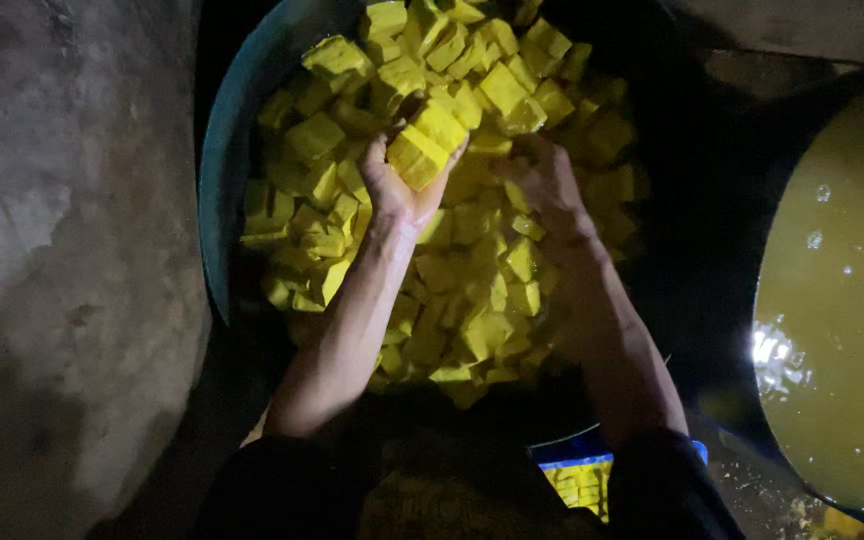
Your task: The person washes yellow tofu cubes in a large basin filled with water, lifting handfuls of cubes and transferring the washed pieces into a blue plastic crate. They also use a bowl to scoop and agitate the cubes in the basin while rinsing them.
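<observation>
A large blue tub [220, 170] holds a heap of yellow cubes [472, 290]. My left hand [392, 185] is raised over the heap, palm up, with its fingers closed around a few yellow cubes [420, 152]. My right hand [549, 185] rests on the pile just to the right, fingers pressed down among the cubes; whether it holds any is hidden. Both forearms reach in from the bottom of the view, in dark sleeves pushed up past the elbows.
A wide vessel of murky yellow liquid [842, 300] stands at the right. A rough grey stone or concrete surface [62, 250] fills the left. A blue and yellow packet [577, 480] lies near my right elbow. The surroundings are dark.
</observation>
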